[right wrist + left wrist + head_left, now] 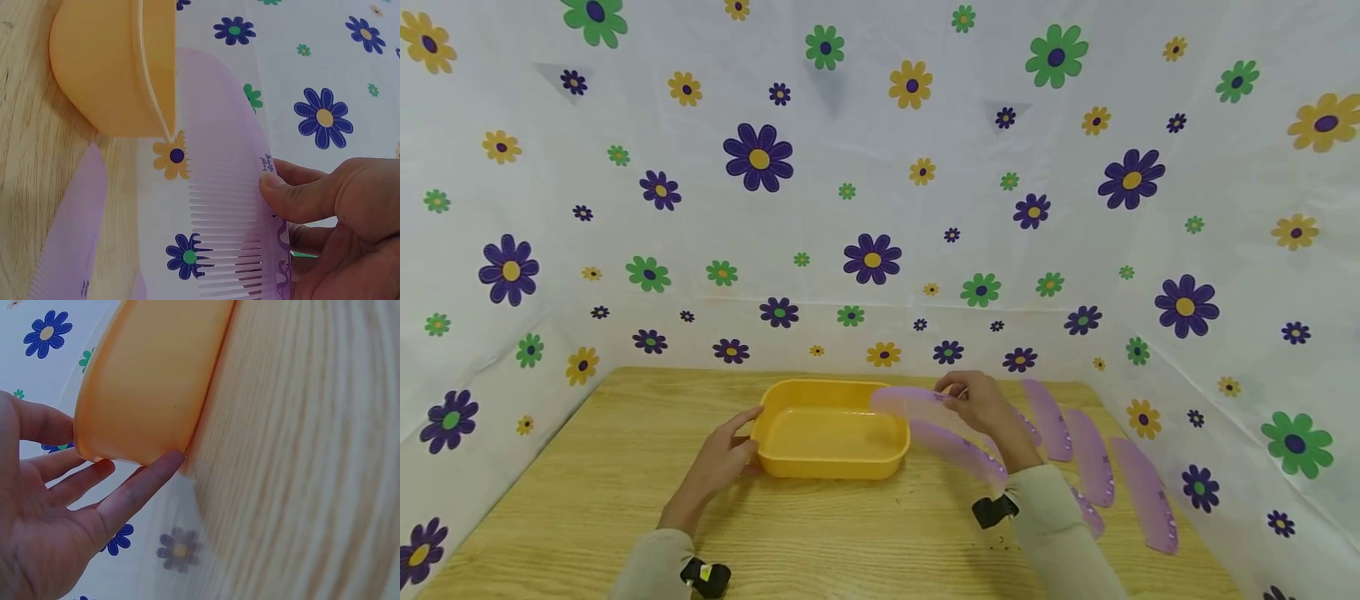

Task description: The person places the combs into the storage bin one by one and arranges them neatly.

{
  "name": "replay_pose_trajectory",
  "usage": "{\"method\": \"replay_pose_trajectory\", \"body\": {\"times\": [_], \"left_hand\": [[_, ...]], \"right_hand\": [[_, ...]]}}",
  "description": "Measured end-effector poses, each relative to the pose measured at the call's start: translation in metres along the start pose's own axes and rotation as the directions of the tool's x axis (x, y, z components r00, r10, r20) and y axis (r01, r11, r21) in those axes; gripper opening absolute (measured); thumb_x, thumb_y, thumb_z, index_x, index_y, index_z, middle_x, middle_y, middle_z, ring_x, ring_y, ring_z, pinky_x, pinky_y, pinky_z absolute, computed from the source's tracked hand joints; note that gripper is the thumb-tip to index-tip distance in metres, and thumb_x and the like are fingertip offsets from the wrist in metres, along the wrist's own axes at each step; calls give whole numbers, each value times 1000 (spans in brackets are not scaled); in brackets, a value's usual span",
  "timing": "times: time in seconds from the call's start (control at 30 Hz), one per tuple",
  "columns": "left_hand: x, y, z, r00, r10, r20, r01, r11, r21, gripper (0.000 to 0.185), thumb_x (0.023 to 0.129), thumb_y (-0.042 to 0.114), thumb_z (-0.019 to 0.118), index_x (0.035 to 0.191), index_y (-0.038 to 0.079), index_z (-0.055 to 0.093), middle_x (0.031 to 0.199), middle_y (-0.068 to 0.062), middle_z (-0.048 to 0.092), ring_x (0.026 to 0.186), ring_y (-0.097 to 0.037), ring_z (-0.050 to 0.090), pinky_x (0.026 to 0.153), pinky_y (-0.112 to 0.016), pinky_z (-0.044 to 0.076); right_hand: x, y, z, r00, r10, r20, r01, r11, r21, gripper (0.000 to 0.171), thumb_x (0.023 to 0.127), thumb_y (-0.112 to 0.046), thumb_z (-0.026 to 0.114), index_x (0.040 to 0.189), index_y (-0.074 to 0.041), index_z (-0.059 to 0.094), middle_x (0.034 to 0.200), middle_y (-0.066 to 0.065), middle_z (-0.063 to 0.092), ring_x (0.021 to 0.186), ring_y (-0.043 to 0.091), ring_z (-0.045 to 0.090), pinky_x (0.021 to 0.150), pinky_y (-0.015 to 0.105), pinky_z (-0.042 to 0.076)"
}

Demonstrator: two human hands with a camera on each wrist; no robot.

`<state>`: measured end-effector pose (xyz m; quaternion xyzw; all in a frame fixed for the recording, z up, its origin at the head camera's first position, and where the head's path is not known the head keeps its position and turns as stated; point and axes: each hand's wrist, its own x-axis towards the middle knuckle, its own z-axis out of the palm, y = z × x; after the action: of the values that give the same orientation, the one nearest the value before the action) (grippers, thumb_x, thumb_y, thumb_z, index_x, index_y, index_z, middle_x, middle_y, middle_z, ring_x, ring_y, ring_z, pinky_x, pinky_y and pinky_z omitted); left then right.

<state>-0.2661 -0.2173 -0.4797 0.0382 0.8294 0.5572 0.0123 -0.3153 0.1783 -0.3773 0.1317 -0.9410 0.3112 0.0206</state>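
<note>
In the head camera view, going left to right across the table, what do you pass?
Left hand touching the basin's end → yellow basin → purple comb pinched over the basin's right rim → right hand → row of purple combs lying flat.

Purple combs (1078,467) partly hidden behind the right sleeve (1060,533); table (312,456) motion-blurred.

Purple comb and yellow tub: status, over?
Right hand pinches purple comb over tub rim. Left hand, fingers straight, steadies yellow tub. More combs lie right; nothing blocking.
</note>
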Motion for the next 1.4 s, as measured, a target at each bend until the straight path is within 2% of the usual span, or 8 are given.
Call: {"method": "replay_pose_trajectory", "body": {"times": [0.23, 0.4, 0.63, 0.8, 1.0, 1.4], "left_hand": [[0, -1, 0, 1000, -4, -6, 4, 1000, 12, 63, 98, 3, 48, 160, 7, 34, 165, -27, 30, 133, -50, 55, 85, -44, 66], [1, -2, 1, 1000, 1, -12, -1, 1000, 14, 63, 98, 3, 48, 159, 5, 35, 159, -28, 37, 133, -50, 55, 84, -43, 66], [4, -1, 1, 1000, 4, -12, -4, 1000, 29, 62, 98, 4, 47, 159, 7, 35, 153, -27, 42, 133, -50, 55, 84, -41, 66], [4, -1, 1, 1000, 12, -9, -11, 1000, 26, 62, 98, 3, 48, 159, 5, 35, 152, -29, 42, 132, -51, 55, 83, -43, 66], [4, -2, 0, 1000, 21, -6, -21, 1000, 12, 62, 97, 2, 48, 158, 4, 35, 151, -31, 43, 130, -52, 56, 83, -45, 66], [1, 0, 0, 1000, 7, -4, -7, 1000, 27, 62, 98, 3, 48, 158, 7, 36, 154, -28, 41, 132, -51, 55, 84, -41, 66]], "right_hand": [[8, -17, 13, 1000, 24, 15, -24, 1000, -7, 16, 97, -3, 66, 107, -10, 76, 99, 14, 70, 84, 23, 62, 71, 30, 57], [12, -29, 24, 998, 39, 48, -39, 999, -2, 16, 96, -3, 67, 106, -12, 77, 99, 12, 69, 85, 23, 60, 72, 29, 57], [20, -38, 31, 998, -14, 66, 16, 999, -29, 17, 95, -1, 68, 105, -10, 77, 99, 13, 70, 85, 23, 60, 74, 31, 58], [25, -43, 36, 995, -4, 96, 7, 1000, -26, 18, 95, 1, 67, 106, -10, 76, 101, 12, 70, 87, 23, 59, 75, 30, 58], [30, -52, 42, 992, -49, 117, 55, 997, -49, 17, 94, 3, 67, 104, -7, 76, 97, 13, 70, 83, 23, 57, 73, 30, 55], [43, -63, 54, 980, -63, 187, 79, 994, -79, 16, 94, 4, 67, 102, -7, 75, 108, 15, 72, 92, 25, 62, 92, 39, 62]]}}
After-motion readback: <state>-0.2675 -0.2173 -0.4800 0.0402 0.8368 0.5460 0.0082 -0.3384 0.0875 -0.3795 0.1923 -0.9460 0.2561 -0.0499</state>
